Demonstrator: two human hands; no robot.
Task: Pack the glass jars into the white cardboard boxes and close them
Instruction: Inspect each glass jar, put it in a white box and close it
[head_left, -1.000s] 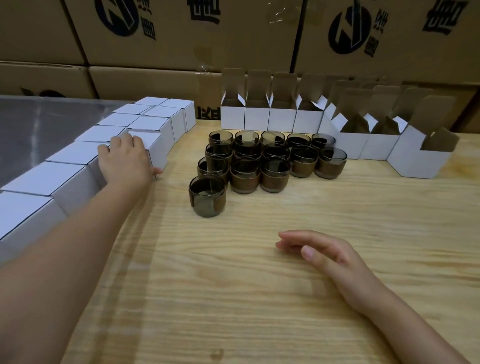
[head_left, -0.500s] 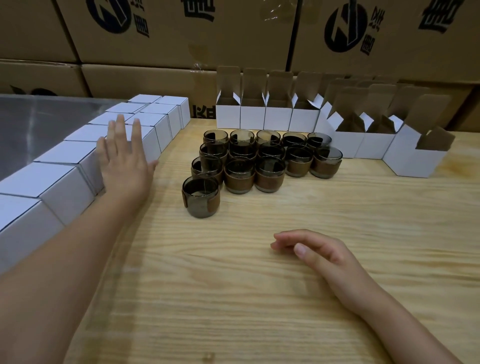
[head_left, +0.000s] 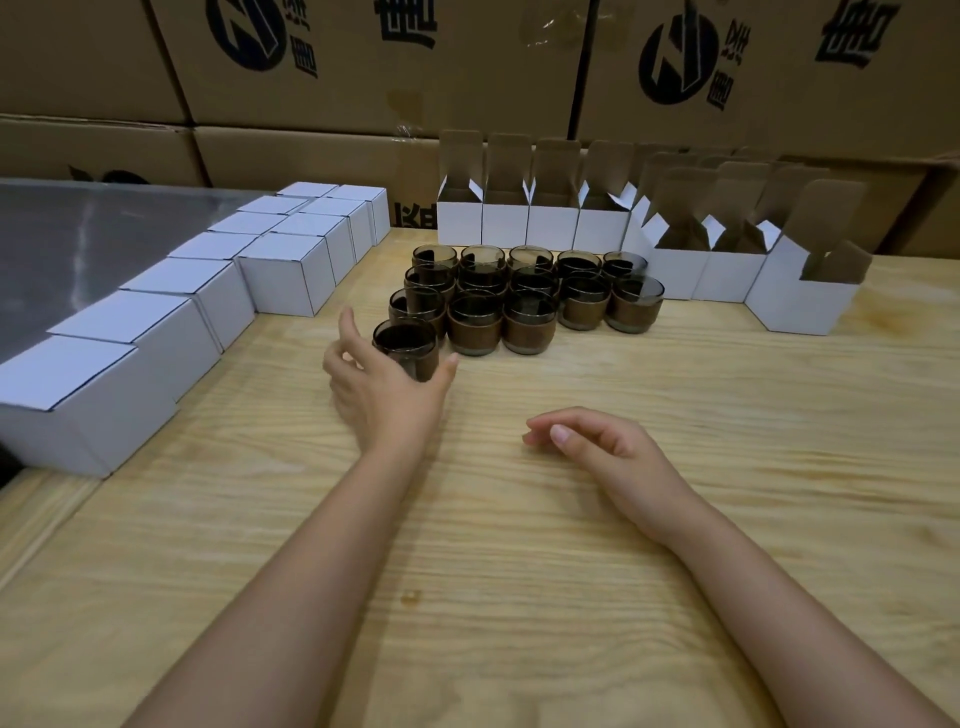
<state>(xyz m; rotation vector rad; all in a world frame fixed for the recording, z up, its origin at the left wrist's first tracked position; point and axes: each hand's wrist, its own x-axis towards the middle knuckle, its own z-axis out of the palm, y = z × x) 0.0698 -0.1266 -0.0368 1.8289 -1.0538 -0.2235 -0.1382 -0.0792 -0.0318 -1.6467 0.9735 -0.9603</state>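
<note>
Several dark glass jars (head_left: 527, 319) with brown bands stand grouped on the wooden table (head_left: 519, 545). One front jar (head_left: 404, 340) stands alone at the group's near left corner. My left hand (head_left: 384, 395) is spread just in front of this jar, fingers to its left and thumb to its right, not closed on it. My right hand (head_left: 602, 447) rests on the table with loosely curled fingers and holds nothing. Several open white boxes (head_left: 550, 231) with raised flaps line the back and right. Several closed white boxes (head_left: 283, 275) run along the left.
Large brown cartons (head_left: 467, 67) are stacked as a wall behind the table. A grey metal surface (head_left: 62, 244) lies beyond the closed boxes at the left. Bare wood fills the near half of the table.
My left hand has left the closed boxes and moved right to the front jar, its fingers now spread around it. My right hand has stayed on the table.
</note>
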